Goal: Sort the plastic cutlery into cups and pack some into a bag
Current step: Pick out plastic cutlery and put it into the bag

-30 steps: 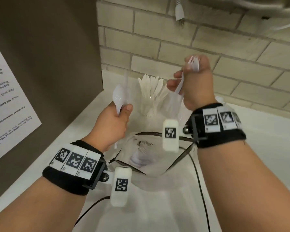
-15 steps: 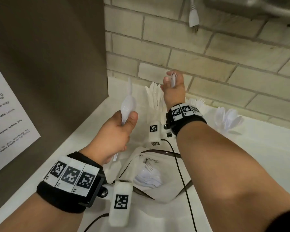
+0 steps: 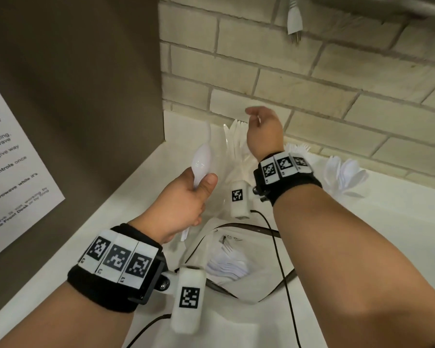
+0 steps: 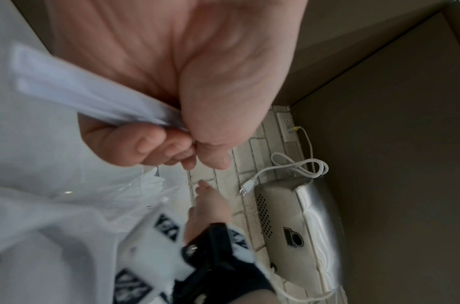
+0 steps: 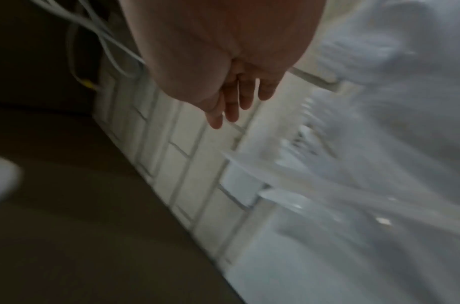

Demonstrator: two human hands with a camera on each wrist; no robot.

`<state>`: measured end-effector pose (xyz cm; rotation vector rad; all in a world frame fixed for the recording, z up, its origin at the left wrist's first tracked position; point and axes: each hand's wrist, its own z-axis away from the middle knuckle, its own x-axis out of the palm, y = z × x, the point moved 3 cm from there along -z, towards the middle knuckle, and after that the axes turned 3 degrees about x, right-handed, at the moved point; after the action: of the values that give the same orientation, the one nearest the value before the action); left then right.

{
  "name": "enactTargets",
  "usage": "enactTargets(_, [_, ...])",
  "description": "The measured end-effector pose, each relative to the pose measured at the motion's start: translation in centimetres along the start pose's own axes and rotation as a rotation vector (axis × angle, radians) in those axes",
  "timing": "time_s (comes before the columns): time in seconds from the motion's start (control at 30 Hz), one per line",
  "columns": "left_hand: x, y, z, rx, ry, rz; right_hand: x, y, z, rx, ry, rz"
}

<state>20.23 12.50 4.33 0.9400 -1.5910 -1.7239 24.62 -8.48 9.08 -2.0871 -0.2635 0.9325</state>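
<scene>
Plastic cutlery is lying in three places on the white counter (image 3: 362,247), reported here from the near edge outward. Nearest, a clear bag (image 3: 226,249) is lying open with a few white pieces (image 3: 227,266) inside. Just beyond it, the left hand (image 3: 183,204) is gripping a spoon (image 3: 201,163) by the handle, fingers and thumb curled round it, bowl pointing up; a second white piece is appearing behind it, type uncertain. Farther on, the right hand (image 3: 264,129) is hovering above the cup of knives (image 3: 236,139) against the brick wall (image 3: 312,79). The right wrist view is showing its fingers (image 5: 231,107) loosely extended and carrying nothing. A cup of forks (image 3: 298,148) and a cup of spoons (image 3: 347,175) are standing to the right along the wall.

Assessment: the sorting step is in hand, and the held spoon is belonging with the far-right cup. Recommended handling: carry it across clear of the black cable (image 3: 279,247), lower it handle first, and release only once the handle is seated among the others. The cups are looking light and top-heavy, so a sideways knock is risking a spill.
</scene>
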Motion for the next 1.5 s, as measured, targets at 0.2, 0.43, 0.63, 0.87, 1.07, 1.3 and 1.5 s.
enactTargets(0.2, [0.7, 1.2, 1.1, 0.077, -0.025, -0.003, -5.0, -7.7, 5.1, 0.064, -0.427, -0.279])
enactTargets(0.43, [1.8, 3.0, 3.2, 0.165, -0.14, -0.085, -6.9, -8.7, 12.0, -0.095, -0.534, -0.217])
enactTargets(0.63, [3.1, 3.4, 4.3, 0.2, -0.096, -0.162, -7.3, -7.3, 15.1, -0.034, -0.555, -0.225])
enactTargets(0.87, [4.0, 3.5, 5.2, 0.235, -0.278, -0.066, -8.6, -6.1, 16.0, 0.006, -0.494, -0.265])
enactTargets(1.07, [3.9, 3.2, 5.6, 0.155, -0.319, 0.015, -9.2, -4.5, 16.1, 0.102, -0.486, -0.548])
enactTargets(1.3, [3.9, 3.1, 5.4, 0.198, -0.244, -0.1, -9.0, -3.9, 16.3, 0.182, -0.486, -0.811])
enactTargets(1.5, [3.8, 2.9, 5.8, 0.061, -0.254, 0.128, -9.1, -3.8, 16.4, 0.197, -0.566, -1.052])
